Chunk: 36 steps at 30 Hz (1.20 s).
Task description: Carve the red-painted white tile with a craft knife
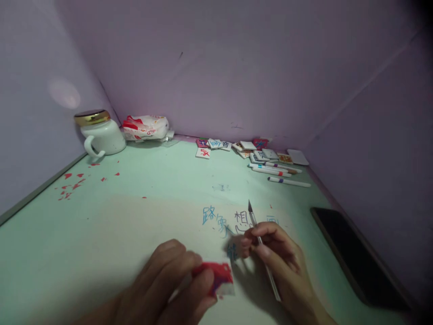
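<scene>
Fingers (203, 275) pinch red block (216, 276); knife (260, 243); "想" (242, 221)

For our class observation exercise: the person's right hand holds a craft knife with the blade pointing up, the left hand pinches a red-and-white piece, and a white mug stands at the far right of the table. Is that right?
Not quite. In the head view, the white mug stands at the far left, not the right. The rest holds: the right hand holds the craft knife blade up, and the left hand pinches the red-and-white piece.

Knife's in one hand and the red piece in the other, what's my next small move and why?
Probably tip the craft knife down onto the red piece: its blade points up and away, clear of the piece, while the left hand pins it flat and the right hand holds the handle.
</scene>
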### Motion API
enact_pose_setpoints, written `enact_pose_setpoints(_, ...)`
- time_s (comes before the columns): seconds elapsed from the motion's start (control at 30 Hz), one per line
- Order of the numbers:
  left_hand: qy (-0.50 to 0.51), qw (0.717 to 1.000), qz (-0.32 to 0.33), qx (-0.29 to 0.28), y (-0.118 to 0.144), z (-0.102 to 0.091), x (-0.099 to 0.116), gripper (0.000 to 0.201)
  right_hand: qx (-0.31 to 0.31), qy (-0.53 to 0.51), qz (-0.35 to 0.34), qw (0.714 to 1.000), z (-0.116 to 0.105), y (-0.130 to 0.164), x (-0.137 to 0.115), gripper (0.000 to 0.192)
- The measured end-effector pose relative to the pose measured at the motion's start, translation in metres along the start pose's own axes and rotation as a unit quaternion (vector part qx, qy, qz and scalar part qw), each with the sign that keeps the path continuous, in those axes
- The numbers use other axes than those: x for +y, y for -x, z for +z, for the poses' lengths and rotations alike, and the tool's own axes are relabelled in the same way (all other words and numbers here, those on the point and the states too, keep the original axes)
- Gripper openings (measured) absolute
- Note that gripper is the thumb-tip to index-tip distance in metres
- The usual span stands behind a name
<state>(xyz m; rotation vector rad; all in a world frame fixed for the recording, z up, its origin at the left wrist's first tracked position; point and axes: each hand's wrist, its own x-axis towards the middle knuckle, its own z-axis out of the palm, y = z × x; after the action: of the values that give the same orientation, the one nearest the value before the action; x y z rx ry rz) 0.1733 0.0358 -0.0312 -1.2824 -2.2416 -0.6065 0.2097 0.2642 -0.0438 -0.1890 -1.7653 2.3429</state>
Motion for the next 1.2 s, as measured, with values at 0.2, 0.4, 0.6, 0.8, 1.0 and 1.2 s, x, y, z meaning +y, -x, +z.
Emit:
enact_pose_setpoints(0.2,0.02,0.999,-0.024,0.041,-0.007,0.017,0.003,0.021,0.0,0.184,0.022,0.983,0.008,0.006,0.008,0.006)
enact_pose_setpoints(0.4,0.037,0.999,-0.018,-0.02,-0.01,0.018,0.001,0.022,-0.035,0.23,0.036,0.972,0.018,0.006,0.005,0.005)
enact_pose_setpoints(0.6,-0.066,0.996,0.061,-0.015,-0.004,0.023,0.005,0.026,-0.01,0.305,0.007,0.952,0.021,0.006,0.008,0.004)
enact_pose_setpoints(0.8,-0.091,0.993,0.07,-0.012,-0.011,0.022,0.008,0.027,-0.005,0.422,-0.155,0.893,0.026,0.014,0.005,0.012)
enact_pose_setpoints(1.0,-0.045,0.997,0.043,-0.038,-0.019,0.016,0.009,0.024,0.037,0.433,-0.185,0.881,0.025,0.008,0.004,0.013)
enact_pose_setpoints(1.2,0.019,0.999,-0.033,-0.019,-0.018,0.02,0.005,0.018,0.068,0.332,-0.035,0.94,0.011,-0.003,0.008,0.01)
